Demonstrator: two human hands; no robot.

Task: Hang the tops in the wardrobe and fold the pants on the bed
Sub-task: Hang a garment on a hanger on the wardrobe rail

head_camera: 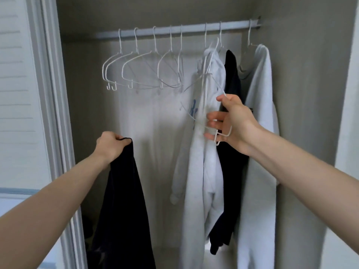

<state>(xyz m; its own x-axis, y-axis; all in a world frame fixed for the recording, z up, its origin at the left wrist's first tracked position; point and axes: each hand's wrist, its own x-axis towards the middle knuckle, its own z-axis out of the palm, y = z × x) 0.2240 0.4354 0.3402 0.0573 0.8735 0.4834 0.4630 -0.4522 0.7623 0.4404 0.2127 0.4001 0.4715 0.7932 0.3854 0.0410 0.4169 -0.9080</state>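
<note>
Head view: left hand (110,143) grips a dark top (124,200) while right hand (231,123) holds a white hanger (211,80), ready for dressing it.

Left hand (110,145) gripping the top edge of a dark garment (122,206), cloth hanging straight down. Right hand (231,121) holding a white wire hanger (210,78), tilted, off the rail (174,32). Empty white hangers (136,68) on the rail's left half; white hoodie (206,152), dark top (232,78) and white top (260,113) hung at right.
</note>
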